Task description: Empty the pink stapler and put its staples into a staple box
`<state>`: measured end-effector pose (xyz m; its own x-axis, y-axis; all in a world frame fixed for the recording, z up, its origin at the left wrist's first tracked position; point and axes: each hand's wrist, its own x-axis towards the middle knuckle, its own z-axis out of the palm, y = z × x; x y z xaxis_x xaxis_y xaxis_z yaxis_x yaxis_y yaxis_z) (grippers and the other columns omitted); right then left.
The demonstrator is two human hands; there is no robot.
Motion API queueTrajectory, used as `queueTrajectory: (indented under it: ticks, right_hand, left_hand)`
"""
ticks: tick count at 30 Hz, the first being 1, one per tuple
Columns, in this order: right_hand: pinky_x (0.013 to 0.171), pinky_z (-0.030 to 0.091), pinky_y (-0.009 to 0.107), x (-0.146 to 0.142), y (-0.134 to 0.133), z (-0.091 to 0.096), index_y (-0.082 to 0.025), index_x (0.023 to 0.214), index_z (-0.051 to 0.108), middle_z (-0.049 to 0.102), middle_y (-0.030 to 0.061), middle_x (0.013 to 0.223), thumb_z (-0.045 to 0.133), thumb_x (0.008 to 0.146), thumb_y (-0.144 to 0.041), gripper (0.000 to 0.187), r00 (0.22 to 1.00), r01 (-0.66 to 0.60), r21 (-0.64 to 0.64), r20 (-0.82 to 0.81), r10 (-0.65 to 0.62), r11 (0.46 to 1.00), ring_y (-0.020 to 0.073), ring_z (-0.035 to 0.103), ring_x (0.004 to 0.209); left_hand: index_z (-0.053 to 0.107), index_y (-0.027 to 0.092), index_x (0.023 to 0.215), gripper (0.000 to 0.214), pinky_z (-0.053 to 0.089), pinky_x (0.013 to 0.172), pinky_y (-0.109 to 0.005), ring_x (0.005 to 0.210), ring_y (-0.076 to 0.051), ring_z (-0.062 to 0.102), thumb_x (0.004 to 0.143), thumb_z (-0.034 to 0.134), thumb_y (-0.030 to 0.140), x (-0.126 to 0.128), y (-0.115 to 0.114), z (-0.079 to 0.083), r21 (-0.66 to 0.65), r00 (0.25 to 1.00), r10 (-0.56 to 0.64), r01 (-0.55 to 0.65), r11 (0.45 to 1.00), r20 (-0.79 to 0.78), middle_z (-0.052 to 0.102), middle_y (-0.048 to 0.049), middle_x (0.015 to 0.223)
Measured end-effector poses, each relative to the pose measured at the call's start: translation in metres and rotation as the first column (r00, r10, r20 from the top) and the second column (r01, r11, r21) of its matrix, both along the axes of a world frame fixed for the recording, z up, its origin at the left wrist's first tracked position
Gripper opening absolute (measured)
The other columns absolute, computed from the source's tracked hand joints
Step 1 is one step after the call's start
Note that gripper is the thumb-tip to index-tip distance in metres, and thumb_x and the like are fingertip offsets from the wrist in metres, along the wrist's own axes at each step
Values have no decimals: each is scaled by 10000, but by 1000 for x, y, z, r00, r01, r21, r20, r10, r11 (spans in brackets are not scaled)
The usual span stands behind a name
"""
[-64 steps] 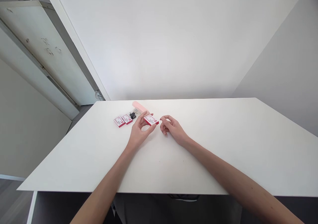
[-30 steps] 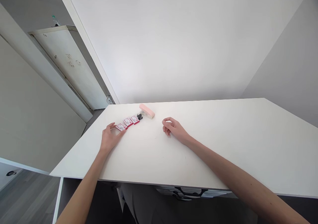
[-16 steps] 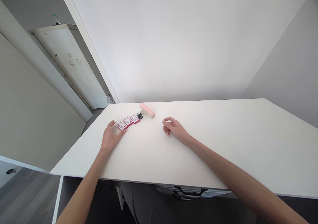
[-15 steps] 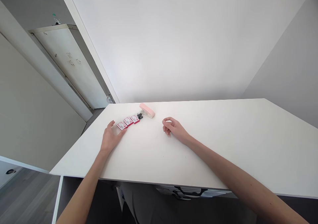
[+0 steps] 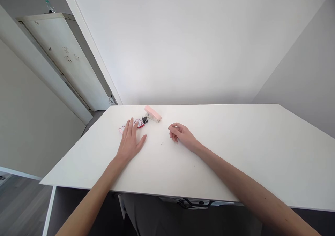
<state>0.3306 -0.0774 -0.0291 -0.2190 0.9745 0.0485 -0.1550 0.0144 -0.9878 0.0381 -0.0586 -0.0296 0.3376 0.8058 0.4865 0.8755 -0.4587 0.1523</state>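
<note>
My left hand point(image 5: 128, 145) lies palm down with fingers spread over a row of small red-and-white boxes point(image 5: 140, 122). Its fingers cover the middle of the row; I cannot tell whether they press on the boxes. No grip on anything shows there. Beside the right end of the row lie small black objects point(image 5: 144, 120), too small to name. A pink-and-white stapler point(image 5: 153, 114) rests just behind them, set at a slant. My right hand point(image 5: 181, 134) rests on the table to the right of the stapler, fingers loosely curled and thumb against the index finger, with nothing seen in it.
The white tabletop point(image 5: 235, 148) runs back to a plain wall point(image 5: 183, 47). Under its front edge a black handle point(image 5: 195, 204) shows near my legs. To the left are a doorway, a tall pale cabinet point(image 5: 65, 61) with a bottle on top, and wood-look flooring point(image 5: 23, 208).
My left hand has moved right and forward, from the near left of the boxes to over them. My right hand keeps its place. The view has tilted slightly down.
</note>
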Motion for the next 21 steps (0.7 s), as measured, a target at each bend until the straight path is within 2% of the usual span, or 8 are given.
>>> queueTrajectory:
  ticks: [2, 4, 7, 10, 13, 16, 21]
  right_hand:
    - [594, 437, 308, 0, 0, 1, -226, 955, 658, 670, -12, 761, 740, 899, -645, 430, 1000, 2, 1, 8, -2, 1000, 130, 542, 608]
    - [594, 437, 307, 0, 0, 1, -224, 947, 669, 672, -9, 765, 741, 899, -643, 428, 1000, 4, 0, 15, -4, 1000, 128, 539, 605]
    - [598, 439, 305, 0, 0, 1, -224, 946, 683, 674, -5, 767, 743, 900, -635, 418, 1000, 3, 0, 17, -3, 1000, 126, 542, 608]
    - [599, 444, 307, 1, 1, 1, -228, 939, 687, 672, -5, 761, 747, 896, -635, 414, 1000, 9, -4, 22, -9, 1000, 129, 545, 608]
    - [599, 446, 307, 2, 1, 1, -231, 935, 686, 671, -6, 762, 753, 893, -629, 405, 999, 15, -12, 31, -15, 1000, 132, 549, 612]
    - [606, 450, 304, 3, 1, 2, -230, 937, 688, 673, -4, 773, 749, 907, -605, 382, 999, 15, -16, 41, -14, 1000, 132, 556, 625]
    - [605, 450, 304, 2, 0, 4, -222, 931, 689, 669, -1, 769, 743, 919, -585, 367, 998, 19, -13, 52, -18, 1000, 130, 552, 626]
  left_hand:
    - [373, 194, 1591, 626, 313, 1301, -618, 1656, -360, 222, 1060, 488, 503, 14, 2, 0, 17, 997, -83, 82, 996, 5, 266, -169, 1772]
    - [458, 209, 1522, 525, 380, 1271, -570, 1605, -337, 354, 1058, 494, 454, 29, 5, 1, 17, 990, -142, 141, 990, 23, 386, -150, 1719]
    - [572, 221, 1391, 388, 488, 1168, -506, 1428, -307, 565, 1050, 486, 385, 46, 13, 4, -45, 981, -188, 190, 981, 45, 574, -134, 1555]
    - [629, 227, 1280, 312, 539, 1050, -455, 1270, -280, 654, 1036, 457, 317, 55, 22, 7, -99, 968, -239, 246, 964, 81, 667, -115, 1396]
    - [665, 231, 1165, 271, 550, 881, -382, 1055, -236, 701, 1016, 441, 268, 56, 28, 7, -114, 957, -257, 272, 955, 135, 718, -84, 1233]
    - [689, 230, 1052, 239, 502, 745, -337, 857, -192, 670, 993, 457, 244, 54, 30, 5, -123, 957, -240, 261, 958, 161, 738, -45, 1072]
    - [707, 235, 985, 223, 454, 705, -325, 778, -176, 632, 954, 486, 240, 53, 28, 5, -185, 964, -206, 236, 954, 166, 746, -22, 985]
